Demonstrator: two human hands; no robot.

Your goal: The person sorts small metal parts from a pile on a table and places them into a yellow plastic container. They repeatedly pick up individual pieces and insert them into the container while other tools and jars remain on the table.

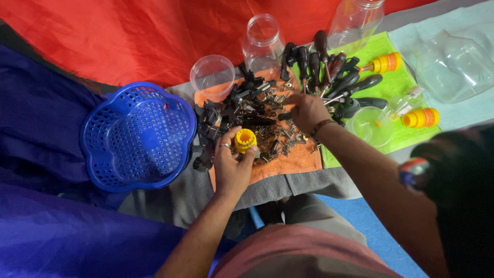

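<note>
Left hand [231,162] fingers pinch the yellow bit holder [245,140]; right hand [307,110] fingers, spread on the small-parts pile [257,121], lie up-right of it.

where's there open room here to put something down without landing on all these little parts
The blue basket is bare inside, and the orange cloth shows a free strip below the pile. Crowded: the metal bits between left hand and right hand, and the screwdrivers.
</note>
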